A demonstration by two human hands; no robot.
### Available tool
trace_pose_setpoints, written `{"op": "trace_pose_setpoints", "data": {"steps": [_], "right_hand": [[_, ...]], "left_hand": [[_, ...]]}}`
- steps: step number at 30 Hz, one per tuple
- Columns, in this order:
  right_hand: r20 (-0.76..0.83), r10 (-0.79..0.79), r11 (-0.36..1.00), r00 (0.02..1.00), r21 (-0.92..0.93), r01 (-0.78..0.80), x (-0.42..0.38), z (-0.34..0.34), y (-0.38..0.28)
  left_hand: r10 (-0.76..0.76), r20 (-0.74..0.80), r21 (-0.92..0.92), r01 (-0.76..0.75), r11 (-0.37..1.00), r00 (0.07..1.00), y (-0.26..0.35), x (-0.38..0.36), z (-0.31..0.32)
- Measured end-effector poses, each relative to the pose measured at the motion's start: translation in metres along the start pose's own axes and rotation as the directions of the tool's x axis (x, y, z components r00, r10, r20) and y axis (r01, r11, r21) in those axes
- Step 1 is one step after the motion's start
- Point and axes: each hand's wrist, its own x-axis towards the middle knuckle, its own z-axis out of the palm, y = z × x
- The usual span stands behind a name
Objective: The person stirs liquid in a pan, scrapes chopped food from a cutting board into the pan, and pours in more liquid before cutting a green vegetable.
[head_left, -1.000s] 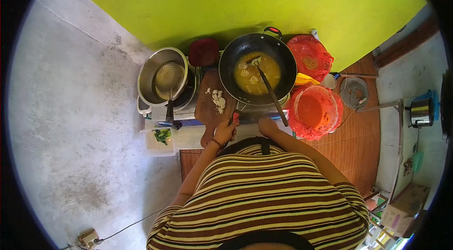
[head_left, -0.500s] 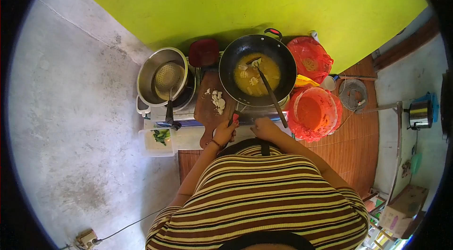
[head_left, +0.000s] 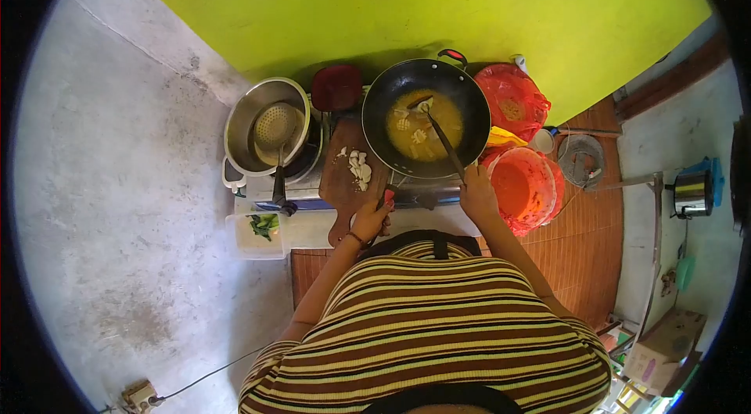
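Note:
My left hand [head_left: 371, 218] is closed around the wok's long handle, whose black and red end shows at the fingers. The black wok [head_left: 379, 113] holds yellow broth [head_left: 442, 132] with pale pieces in it. Across its rim leans a black spatula [head_left: 444, 139], its head in the broth and partly covered by food. My right hand [head_left: 479, 197] grips the top of the spatula's handle at the wok's front right. Left of the wok, a wooden cutting board [head_left: 336, 187] carries sliced white pieces [head_left: 361, 168].
A steel pot [head_left: 235, 136] with a skimmer [head_left: 275, 126] stands at left, above a plastic box [head_left: 242, 246] with greens. A dark red bowl [head_left: 337, 88] sits behind. Red-bagged tubs, one [head_left: 516, 187] with orange-red contents, stand right of the wok.
My right hand has moved right and up from near my body and taken hold of the spatula handle. My left hand stays on the wok handle.

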Motion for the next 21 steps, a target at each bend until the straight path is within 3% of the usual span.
{"op": "trace_pose_setpoints", "data": {"steps": [6, 15, 21], "right_hand": [[0.023, 0.127, 0.978, 0.992, 0.166, -0.129, 0.001, -0.004, 0.004], [-0.121, 0.052, 0.931, 0.991, 0.365, -0.005, 0.001, -0.004, 0.012], [-0.133, 0.089, 0.914, 0.987, 0.405, -0.028, 0.002, 0.002, 0.016]], "left_hand": [[0.002, -0.015, 0.03, -0.002, 1.0, 1.0, 0.005, -0.003, 0.002], [0.012, 0.002, 0.024, -0.012, 1.0, 1.0, 0.003, -0.002, 0.0], [-0.014, -0.014, 0.019, 0.014, 1.0, 1.0, 0.01, -0.006, 0.003]]}}
